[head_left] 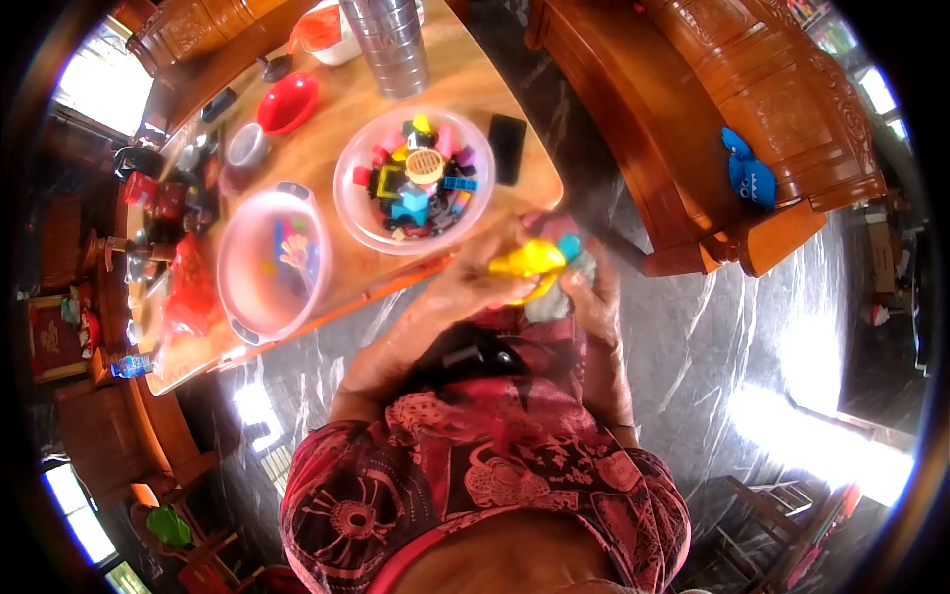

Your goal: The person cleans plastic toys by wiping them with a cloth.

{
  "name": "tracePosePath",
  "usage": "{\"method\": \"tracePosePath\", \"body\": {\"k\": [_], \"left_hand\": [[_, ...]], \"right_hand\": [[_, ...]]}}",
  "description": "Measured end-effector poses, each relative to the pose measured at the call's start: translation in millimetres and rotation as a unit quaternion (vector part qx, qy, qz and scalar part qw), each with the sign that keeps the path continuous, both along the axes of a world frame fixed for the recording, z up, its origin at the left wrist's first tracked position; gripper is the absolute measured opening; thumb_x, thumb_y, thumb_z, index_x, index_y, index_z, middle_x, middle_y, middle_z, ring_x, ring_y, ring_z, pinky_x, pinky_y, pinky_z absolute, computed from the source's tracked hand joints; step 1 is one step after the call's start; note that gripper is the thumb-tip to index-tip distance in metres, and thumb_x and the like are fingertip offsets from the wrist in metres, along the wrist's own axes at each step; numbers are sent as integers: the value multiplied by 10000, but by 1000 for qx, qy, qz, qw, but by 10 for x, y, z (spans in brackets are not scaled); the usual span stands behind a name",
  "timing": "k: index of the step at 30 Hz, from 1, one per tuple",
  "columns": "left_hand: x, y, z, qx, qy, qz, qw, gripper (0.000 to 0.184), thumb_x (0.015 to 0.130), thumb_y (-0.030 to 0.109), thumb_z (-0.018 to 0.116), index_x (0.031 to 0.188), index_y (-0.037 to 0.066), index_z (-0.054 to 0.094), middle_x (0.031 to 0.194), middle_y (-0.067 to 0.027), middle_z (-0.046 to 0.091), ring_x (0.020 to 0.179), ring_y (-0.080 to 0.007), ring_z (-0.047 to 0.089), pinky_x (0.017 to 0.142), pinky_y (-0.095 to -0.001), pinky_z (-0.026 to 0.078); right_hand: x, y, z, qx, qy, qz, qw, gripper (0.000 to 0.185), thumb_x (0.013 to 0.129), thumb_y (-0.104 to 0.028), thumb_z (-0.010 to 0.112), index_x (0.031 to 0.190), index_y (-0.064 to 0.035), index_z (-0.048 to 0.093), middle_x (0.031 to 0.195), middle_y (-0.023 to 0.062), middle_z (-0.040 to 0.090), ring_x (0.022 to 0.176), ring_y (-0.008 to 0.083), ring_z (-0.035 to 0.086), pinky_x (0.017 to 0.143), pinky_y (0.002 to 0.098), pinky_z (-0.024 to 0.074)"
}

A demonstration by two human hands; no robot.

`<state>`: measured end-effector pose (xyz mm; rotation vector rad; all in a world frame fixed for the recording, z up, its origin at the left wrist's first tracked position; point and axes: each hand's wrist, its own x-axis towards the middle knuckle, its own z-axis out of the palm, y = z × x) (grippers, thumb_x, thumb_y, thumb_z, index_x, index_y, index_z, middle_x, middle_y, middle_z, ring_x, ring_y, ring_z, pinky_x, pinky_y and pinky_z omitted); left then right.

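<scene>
Over my lap, my left hand [485, 281] is closed on a yellow toy [532, 259] with a teal round part [569, 247]. My right hand [594, 297] is closed on a pale grey cloth [550, 304] against the toy's right side. Ahead of my hands, a round clear pinkish basin [358, 220] holds several colourful toy pieces, with a round tan lattice piece [425, 166] on top. Left of it, an oval pink tub [236, 297] holds a few blurred blue and pale pieces.
On the wooden table [368, 280] are a dark flat object [506, 149], a metal cylinder [388, 49], a red bowl [288, 102] and a red plastic bag [188, 287]. A wooden bench [633, 109] at the right bears a blue toy [750, 173].
</scene>
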<state>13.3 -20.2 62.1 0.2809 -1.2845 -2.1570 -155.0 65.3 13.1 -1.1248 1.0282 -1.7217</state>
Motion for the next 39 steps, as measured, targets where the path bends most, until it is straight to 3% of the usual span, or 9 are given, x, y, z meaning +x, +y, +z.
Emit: {"method": "tracePosePath", "body": {"k": [3,13,20,22,23,25,30,35,39], "left_hand": [[19,-5,51,-21,-13,-2,1000,268,791,51,643,990,39,465,950,-47,568,825,-77,524,714,-222,408],[23,28,121,-22,-15,1,1000,270,785,48,660,981,31,476,903,-32,544,817,-72,509,703,-219,402],[-19,55,33,17,-32,0,999,278,782,22,647,1000,12,474,890,-47,544,750,-74,507,620,-202,398],[-56,83,-18,20,-40,55,997,524,764,-64,598,1245,16,406,922,-77,554,698,-113,526,547,-225,403],[-60,93,-24,20,-39,54,998,524,764,-64,598,1245,16,406,922,-77,554,698,-113,526,547,-225,403],[-62,110,-38,86,-8,50,995,240,787,-27,606,982,14,473,852,-75,556,612,-58,450,517,-207,358],[-95,133,-95,91,30,79,992,245,782,-34,594,983,29,470,822,-73,555,559,-49,409,501,-205,333],[-116,151,-46,124,88,89,984,260,794,-22,590,1010,52,466,811,-65,550,560,-54,419,510,-193,349],[-143,147,-78,98,83,112,985,267,813,4,588,1042,75,469,845,-69,554,593,-67,449,538,-189,377]], "right_hand": [[-76,-24,105,-17,137,0,990,406,837,-179,672,1173,-8,520,937,30,613,835,99,549,767,257,457],[-165,-61,261,28,226,9,974,413,769,-241,738,1056,-10,551,887,48,591,800,111,541,725,261,456],[22,-107,286,25,97,-52,994,281,810,-175,691,1012,-15,579,932,33,590,840,107,539,771,259,448],[151,-122,242,65,-34,-93,993,190,855,-146,640,993,-19,606,948,14,603,873,95,540,804,248,439],[171,-119,249,66,-33,-94,993,190,855,-146,640,993,-19,606,948,14,603,873,95,540,804,248,439],[208,-114,303,74,-53,-108,990,180,875,-144,612,1008,-24,609,952,20,614,892,89,540,816,241,435],[288,-106,292,61,-109,-101,987,177,886,-141,592,1022,-28,601,970,22,615,886,102,552,822,247,442],[443,-82,78,30,-319,-73,945,260,886,-159,600,1114,-42,556,1006,23,603,908,111,555,825,264,453],[592,-102,48,24,-277,-131,952,302,889,-160,602,1162,-49,535,977,-1,590,857,96,546,785,259,461]]}}
